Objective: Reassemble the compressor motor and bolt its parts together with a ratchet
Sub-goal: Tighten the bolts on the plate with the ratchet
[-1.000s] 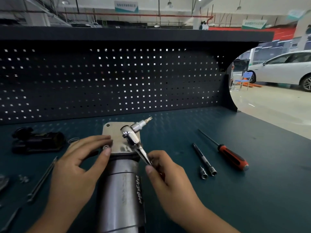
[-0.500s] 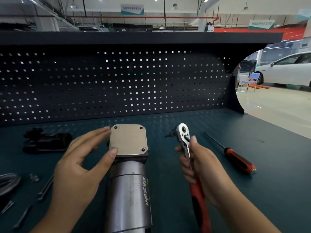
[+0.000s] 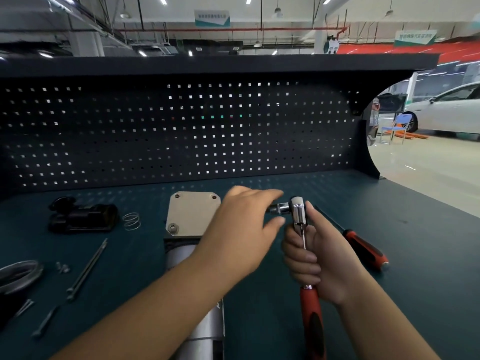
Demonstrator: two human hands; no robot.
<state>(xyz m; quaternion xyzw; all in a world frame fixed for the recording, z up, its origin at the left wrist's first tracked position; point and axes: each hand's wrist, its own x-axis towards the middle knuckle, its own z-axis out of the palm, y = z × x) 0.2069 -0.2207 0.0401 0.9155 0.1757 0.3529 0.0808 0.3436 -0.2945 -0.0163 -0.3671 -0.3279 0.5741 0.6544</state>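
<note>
The compressor motor (image 3: 207, 331), a silver cylinder with a square end plate (image 3: 191, 213), lies along the middle of the bench, partly hidden by my left forearm. My right hand (image 3: 320, 258) grips the red-handled ratchet (image 3: 310, 305) upright, its chrome head (image 3: 298, 211) to the right of the plate. A socket (image 3: 280, 209) sticks out leftward from the head. My left hand (image 3: 244, 224) reaches across the plate with fingers straight, its fingertips at the socket; whether it pinches the socket is blurred.
A red-and-black screwdriver (image 3: 363, 249) lies right of my right hand. At the left are a black housing part (image 3: 83, 216), a wire spring (image 3: 131, 220), long bolts (image 3: 87, 268), small screws (image 3: 62, 267) and a grey ring (image 3: 19, 275). The pegboard (image 3: 181, 136) closes the back.
The ratchet left the end plate and came to the right in my right hand. My left hand left the plate and crossed over to the ratchet's socket.
</note>
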